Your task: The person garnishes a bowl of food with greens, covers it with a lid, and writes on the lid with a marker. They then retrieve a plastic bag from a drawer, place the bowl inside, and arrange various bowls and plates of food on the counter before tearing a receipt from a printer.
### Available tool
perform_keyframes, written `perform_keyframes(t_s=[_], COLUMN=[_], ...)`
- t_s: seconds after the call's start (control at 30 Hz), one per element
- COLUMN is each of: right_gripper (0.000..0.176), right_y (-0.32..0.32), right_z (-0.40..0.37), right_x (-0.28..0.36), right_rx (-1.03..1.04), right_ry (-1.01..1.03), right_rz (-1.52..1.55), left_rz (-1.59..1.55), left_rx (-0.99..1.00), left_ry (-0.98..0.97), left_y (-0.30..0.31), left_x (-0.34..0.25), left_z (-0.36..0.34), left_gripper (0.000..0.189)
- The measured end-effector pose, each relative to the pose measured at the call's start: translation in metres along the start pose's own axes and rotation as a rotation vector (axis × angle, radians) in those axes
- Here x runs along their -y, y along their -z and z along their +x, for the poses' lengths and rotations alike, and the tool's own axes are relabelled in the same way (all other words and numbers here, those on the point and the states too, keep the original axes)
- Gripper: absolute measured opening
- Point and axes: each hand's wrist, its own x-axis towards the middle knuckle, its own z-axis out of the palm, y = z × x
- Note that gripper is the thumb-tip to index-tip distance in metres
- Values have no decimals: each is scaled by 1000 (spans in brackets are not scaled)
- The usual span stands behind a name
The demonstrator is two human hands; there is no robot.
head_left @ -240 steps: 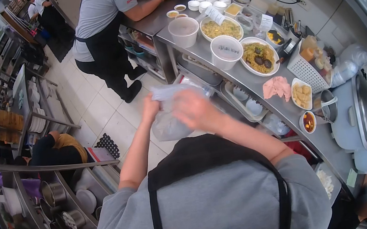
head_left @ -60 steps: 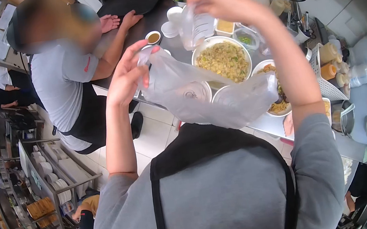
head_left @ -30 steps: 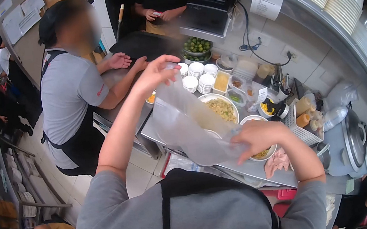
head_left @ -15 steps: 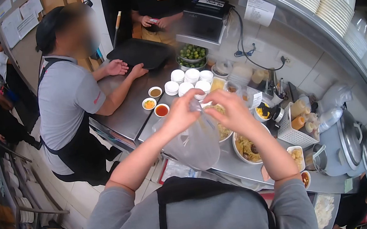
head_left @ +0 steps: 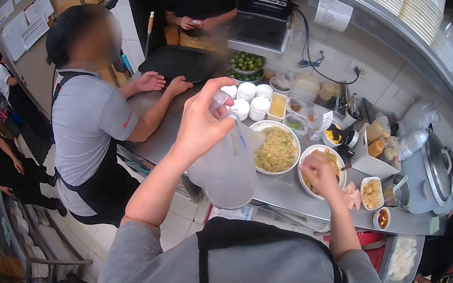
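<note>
My left hand (head_left: 206, 118) is closed on the gathered top of a translucent plastic bag (head_left: 222, 174), which hangs in front of the counter edge. Over a white bowl of noodles (head_left: 305, 185) is my right hand (head_left: 318, 170), its fingers bent together; whether they hold anything is too small to tell. Between the hands stands a wide bowl (head_left: 277, 147) filled with pale yellow-green food. A pink crumpled item (head_left: 352, 195) lies near my right wrist, beside a small white container of light chunks (head_left: 371, 193).
Stacked white cups (head_left: 259, 108), a white basket of bottles (head_left: 376, 155) and lidded pots (head_left: 437, 167) line the counter. A co-worker in grey (head_left: 85, 126) holds a black tray (head_left: 181, 64) at the left; another person in black (head_left: 200, 0) stands behind it.
My right hand has left the bag's top and moved right and down to the noodle bowl. My left hand has shifted up and left, keeping hold of the bag.
</note>
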Motion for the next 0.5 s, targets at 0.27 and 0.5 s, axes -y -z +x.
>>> perform_keyframes(t_s=[0.27,0.5], right_gripper=[25,27], right_y=[-60,-79], right_z=[-50,-67], right_x=[3,1], right_rx=[-3,61], right_ry=[-393,-246], right_rz=[32,-97], left_rz=[-108,-279], left_rx=[85,9], left_ry=[14,-33], left_y=[40,51], left_x=[19,33], left_z=[5,6], left_gripper=[54,59])
